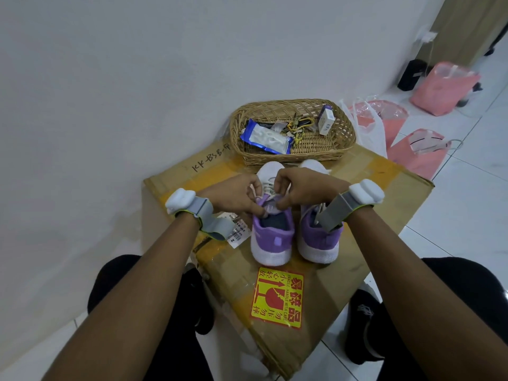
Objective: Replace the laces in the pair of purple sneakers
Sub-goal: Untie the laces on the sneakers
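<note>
Cardboard box [343, 270] by white wall [110, 78] — left grip [233, 199], right grip [299, 188] pinch sneaker laces [268, 188].

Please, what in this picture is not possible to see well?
- Eyelets of the left sneaker: head view; the left hand and right hand, pinching the lace, cover them.
- Tongue of the right sneaker: head view; the wrist strap hides it.
- The tangle in the basket: too small to identify.
- The label: partly covered by the left wrist.
</note>
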### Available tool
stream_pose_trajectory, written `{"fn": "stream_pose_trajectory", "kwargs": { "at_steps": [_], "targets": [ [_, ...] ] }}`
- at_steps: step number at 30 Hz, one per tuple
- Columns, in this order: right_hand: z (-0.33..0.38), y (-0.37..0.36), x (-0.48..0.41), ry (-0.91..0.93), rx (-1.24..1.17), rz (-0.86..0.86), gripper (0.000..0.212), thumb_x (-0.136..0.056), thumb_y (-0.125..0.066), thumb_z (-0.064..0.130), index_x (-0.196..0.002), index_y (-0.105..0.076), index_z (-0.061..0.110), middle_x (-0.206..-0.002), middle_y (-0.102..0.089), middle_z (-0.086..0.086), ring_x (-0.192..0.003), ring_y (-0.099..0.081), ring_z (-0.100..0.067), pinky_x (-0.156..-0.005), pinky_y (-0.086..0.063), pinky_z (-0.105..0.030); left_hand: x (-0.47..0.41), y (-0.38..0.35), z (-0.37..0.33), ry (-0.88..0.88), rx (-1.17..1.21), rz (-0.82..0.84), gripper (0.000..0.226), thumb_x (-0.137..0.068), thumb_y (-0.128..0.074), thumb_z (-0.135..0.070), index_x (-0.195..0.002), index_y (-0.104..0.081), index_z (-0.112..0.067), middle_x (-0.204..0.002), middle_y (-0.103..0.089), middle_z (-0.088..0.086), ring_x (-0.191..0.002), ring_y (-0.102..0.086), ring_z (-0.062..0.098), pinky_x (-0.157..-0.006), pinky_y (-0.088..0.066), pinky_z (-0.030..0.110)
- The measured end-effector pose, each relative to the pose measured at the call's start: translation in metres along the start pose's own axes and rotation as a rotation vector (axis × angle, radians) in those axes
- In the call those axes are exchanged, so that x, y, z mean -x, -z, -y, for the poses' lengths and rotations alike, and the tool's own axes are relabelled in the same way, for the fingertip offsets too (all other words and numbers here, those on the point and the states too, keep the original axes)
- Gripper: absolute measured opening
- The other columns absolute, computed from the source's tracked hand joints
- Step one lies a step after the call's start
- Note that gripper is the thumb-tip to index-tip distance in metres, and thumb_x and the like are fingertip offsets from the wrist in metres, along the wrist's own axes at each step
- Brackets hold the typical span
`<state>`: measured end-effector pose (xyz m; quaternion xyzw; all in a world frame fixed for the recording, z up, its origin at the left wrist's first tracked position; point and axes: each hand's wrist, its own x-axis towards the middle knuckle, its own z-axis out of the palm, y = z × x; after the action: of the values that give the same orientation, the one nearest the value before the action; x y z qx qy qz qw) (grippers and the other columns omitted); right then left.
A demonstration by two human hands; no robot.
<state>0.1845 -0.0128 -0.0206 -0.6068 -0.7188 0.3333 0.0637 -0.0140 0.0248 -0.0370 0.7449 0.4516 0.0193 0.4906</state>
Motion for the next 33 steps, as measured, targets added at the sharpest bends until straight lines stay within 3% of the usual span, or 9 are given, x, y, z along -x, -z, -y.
{"fn": "stream_pose_trajectory", "kwargs": {
  "at_steps": [6, 11, 15, 17, 20, 24, 27, 29, 33],
  "targets": [
    [-0.011, -0.002, 0.000, 0.013, 0.077, -0.050, 0.036, -0.073, -0.080, 0.025, -0.100, -0.056, 0.024, -0.098, -0.059, 0.001, -0.077, -0.052, -0.013, -0.068, -0.039, -0.028, -0.002, -0.008, -0.003, -0.099, -0.015, -0.026, 0.053, -0.074, -0.088, -0.015, -0.110, -0.050, -0.015, -0.084, -0.066, 0.011, -0.064, -0.068, 0.022, -0.063, -0.060, 0.037],
    [-0.024, 0.002, 0.000, 0.052, 0.020, -0.054, 0.033, -0.079, -0.076, 0.016, -0.107, -0.060, 0.022, -0.100, -0.055, 0.001, -0.085, -0.053, -0.018, -0.067, -0.039, -0.026, -0.004, 0.004, 0.007, -0.168, -0.149, -0.052, 0.053, -0.079, -0.077, -0.008, -0.119, -0.056, -0.036, -0.104, -0.053, 0.008, -0.065, -0.059, 0.020, -0.059, -0.055, 0.036],
    [-0.030, 0.009, 0.000, 0.064, 0.031, 0.017, 0.031, -0.082, -0.074, 0.014, -0.110, -0.066, 0.023, -0.103, -0.058, 0.000, -0.080, -0.054, -0.012, -0.062, -0.038, -0.018, -0.007, 0.005, 0.008, -0.145, -0.177, 0.016, 0.052, -0.083, -0.073, -0.005, -0.126, -0.060, -0.032, -0.107, -0.053, 0.009, -0.062, -0.060, 0.019, -0.056, -0.053, 0.030],
    [-0.032, 0.013, 0.000, 0.069, 0.023, 0.009, 0.028, -0.078, -0.078, 0.013, -0.102, -0.067, 0.021, -0.093, -0.060, 0.004, -0.066, -0.049, -0.003, -0.057, -0.036, -0.016, -0.008, 0.007, 0.006, -0.145, -0.166, 0.032, 0.048, -0.081, -0.077, -0.006, -0.121, -0.060, -0.029, -0.108, -0.053, 0.008, -0.068, -0.062, 0.022, -0.060, -0.058, 0.038],
    [-0.036, 0.016, -0.002, 0.062, 0.050, -0.029, 0.025, -0.072, -0.083, 0.016, -0.079, -0.059, 0.021, -0.064, -0.049, 0.011, -0.055, -0.041, -0.005, -0.053, -0.034, -0.023, -0.010, 0.011, 0.003, -0.198, -0.114, 0.038, 0.036, -0.074, -0.084, -0.006, -0.096, -0.058, -0.015, -0.092, -0.055, 0.007, -0.071, -0.053, 0.024, -0.063, -0.050, 0.041],
    [-0.034, 0.017, -0.003, 0.118, 0.061, -0.016, 0.040, -0.067, -0.088, 0.025, -0.061, -0.048, 0.021, -0.066, -0.052, -0.001, -0.060, -0.044, -0.014, -0.059, -0.038, -0.031, -0.015, 0.012, 0.003, -0.219, -0.095, 0.045, 0.035, -0.070, -0.082, 0.000, -0.074, -0.056, -0.023, -0.081, -0.055, 0.013, -0.073, -0.047, 0.024, -0.066, -0.041, 0.037],
    [-0.033, 0.017, -0.006, 0.138, 0.011, -0.023, 0.040, -0.061, -0.091, 0.027, -0.061, -0.051, 0.022, -0.071, -0.060, -0.012, -0.063, -0.049, -0.016, -0.061, -0.042, -0.033, -0.017, 0.010, -0.004, -0.226, -0.088, 0.031, 0.045, -0.069, -0.085, 0.002, -0.098, -0.062, -0.023, -0.101, -0.062, 0.006, -0.076, -0.054, 0.023, -0.067, -0.049, 0.036],
    [-0.033, 0.019, -0.006, 0.141, -0.014, -0.023, 0.041, -0.060, -0.092, 0.029, -0.062, -0.052, 0.021, -0.059, -0.057, -0.003, -0.055, -0.046, -0.012, -0.057, -0.039, -0.030, -0.016, 0.012, -0.010, -0.240, -0.082, 0.030, 0.055, -0.068, -0.086, 0.003, -0.112, -0.063, -0.019, -0.107, -0.063, -0.002, -0.075, -0.053, 0.024, -0.065, -0.048, 0.037],
    [-0.036, 0.023, -0.005, 0.183, -0.091, 0.046, 0.040, -0.065, -0.091, 0.023, -0.068, -0.051, 0.017, -0.053, -0.053, 0.012, -0.050, -0.041, -0.004, -0.054, -0.036, -0.022, -0.017, 0.019, -0.006, -0.218, 0.082, 0.036, 0.058, -0.068, -0.088, 0.000, -0.118, -0.062, -0.015, -0.081, -0.066, -0.003, -0.071, -0.049, 0.023, -0.063, -0.044, 0.037]
  ]
}}
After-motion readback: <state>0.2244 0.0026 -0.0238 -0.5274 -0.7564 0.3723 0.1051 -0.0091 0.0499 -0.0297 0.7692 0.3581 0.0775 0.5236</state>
